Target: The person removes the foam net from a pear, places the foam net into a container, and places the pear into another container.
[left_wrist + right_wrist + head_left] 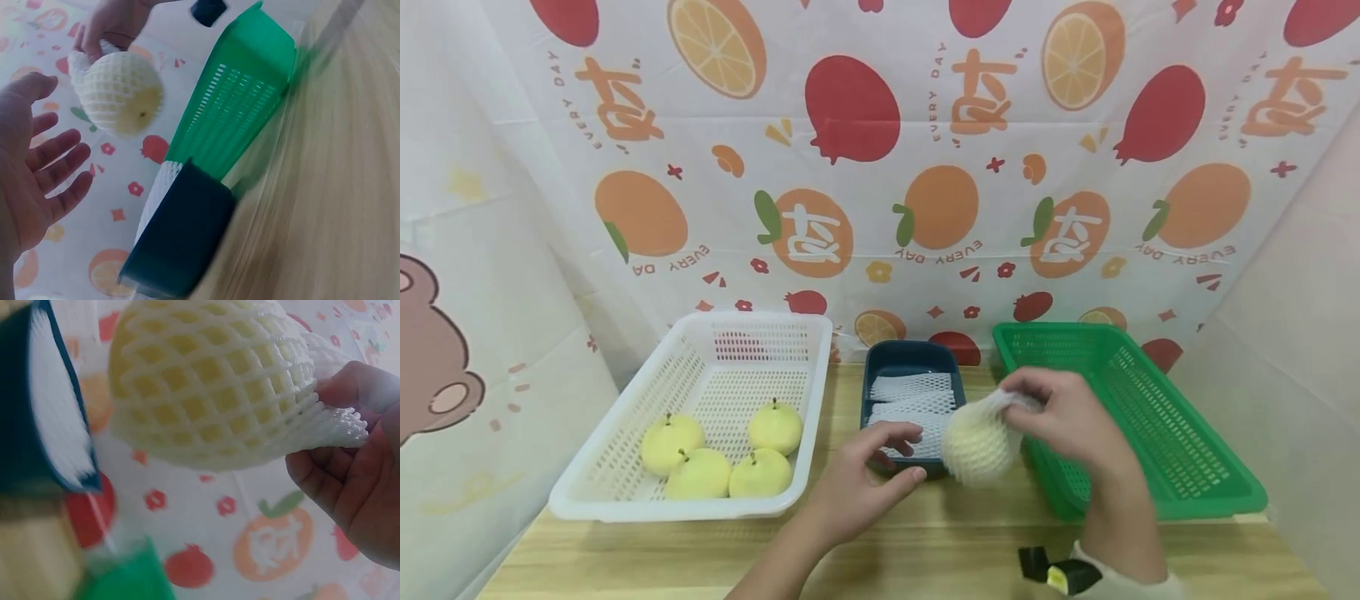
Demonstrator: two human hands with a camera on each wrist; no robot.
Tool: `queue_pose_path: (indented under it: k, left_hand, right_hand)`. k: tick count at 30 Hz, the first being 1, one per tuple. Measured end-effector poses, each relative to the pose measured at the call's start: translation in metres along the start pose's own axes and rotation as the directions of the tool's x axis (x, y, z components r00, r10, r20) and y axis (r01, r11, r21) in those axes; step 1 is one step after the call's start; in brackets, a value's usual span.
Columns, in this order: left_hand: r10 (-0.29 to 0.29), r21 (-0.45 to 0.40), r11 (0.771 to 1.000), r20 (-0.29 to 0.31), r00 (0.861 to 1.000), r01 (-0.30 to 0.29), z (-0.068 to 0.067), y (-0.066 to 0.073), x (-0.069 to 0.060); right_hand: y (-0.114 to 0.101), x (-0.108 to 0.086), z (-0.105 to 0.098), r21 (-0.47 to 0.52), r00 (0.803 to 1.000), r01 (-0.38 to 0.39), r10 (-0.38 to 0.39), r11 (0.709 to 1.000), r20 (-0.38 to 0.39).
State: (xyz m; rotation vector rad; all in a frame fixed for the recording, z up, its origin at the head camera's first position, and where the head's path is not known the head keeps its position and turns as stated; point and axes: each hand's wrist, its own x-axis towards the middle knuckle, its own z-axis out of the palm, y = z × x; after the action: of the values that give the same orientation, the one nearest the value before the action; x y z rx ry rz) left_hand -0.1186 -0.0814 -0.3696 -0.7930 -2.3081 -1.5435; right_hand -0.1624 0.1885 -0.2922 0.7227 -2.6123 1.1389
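Observation:
A yellow pear (141, 114) hangs in a white foam net sleeve (206, 394), its base showing through the sleeve's open end in the left wrist view. My right hand (1071, 421) pinches the gathered end of that sleeve, holding the fruit above the table between the dark blue box and the green basket. To the left, my left hand (861, 483) has its fingers spread, apart from the pear and holding nothing. Behind it, the dark blue box (912, 357) contains several flat white foam net sleeves (910, 387).
At left stands a white plastic basket (587, 467) with several yellow pears (700, 475) in its near end. A green basket (1217, 496) is at right. Both rest on the wooden table (947, 550), before a fruit-print cloth (880, 275).

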Motion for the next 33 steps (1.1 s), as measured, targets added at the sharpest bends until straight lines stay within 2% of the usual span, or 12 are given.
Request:
queue_pose_path:
  k: [2, 5, 8, 12, 16, 20, 26, 33]
  left_hand:
    - [-0.007, 0.012, 1.0, 0.004, 1.0, 0.007, -0.001, -0.001, 0.0]
    - [-0.004, 0.041, 0.999, 0.023, 1.0, 0.003, 0.0, -0.002, 0.002]
    - [-0.007, 0.072, 0.997, 0.061, 0.998, 0.002, 0.001, -0.003, 0.003]
    - [-0.056, 0.138, 0.99, 0.129, 0.99, 0.038, 0.004, -0.002, 0.003]
    - [-0.073, 0.189, 0.981, 0.158, 0.985, 0.042, 0.007, -0.003, 0.004]
    - [-0.062, 0.196, 0.98, 0.162, 0.985, 0.029, 0.008, -0.004, 0.006]
    - [-0.037, 0.186, 0.983, 0.18, 0.983, 0.003, 0.008, -0.007, 0.009]
    - [-0.063, 0.148, 0.988, 0.212, 0.975, 0.031, 0.0, -0.011, 0.012]
  right_hand:
    - [-0.001, -0.007, 0.015, 0.047, 0.999, -0.01, 0.009, 0.999, 0.04]
    - [-0.006, -0.01, 0.033, 0.051, 0.996, 0.018, -0.022, 0.999, 0.088]
    - [-0.012, -0.009, 0.046, 0.01, 0.991, 0.067, -0.068, 0.998, 0.111]
    - [-0.018, -0.009, 0.057, -0.03, 0.987, 0.091, -0.086, 0.995, 0.138]
    - [-0.02, -0.01, 0.064, -0.031, 0.984, 0.093, -0.087, 0.995, 0.158]
    - [-0.021, -0.009, 0.067, -0.037, 0.983, 0.092, -0.085, 0.995, 0.162]
    - [-0.018, -0.007, 0.069, -0.048, 0.983, 0.106, -0.097, 0.993, 0.156]
    - [-0.016, -0.002, 0.072, -0.015, 0.975, 0.128, -0.123, 0.992, 0.185]
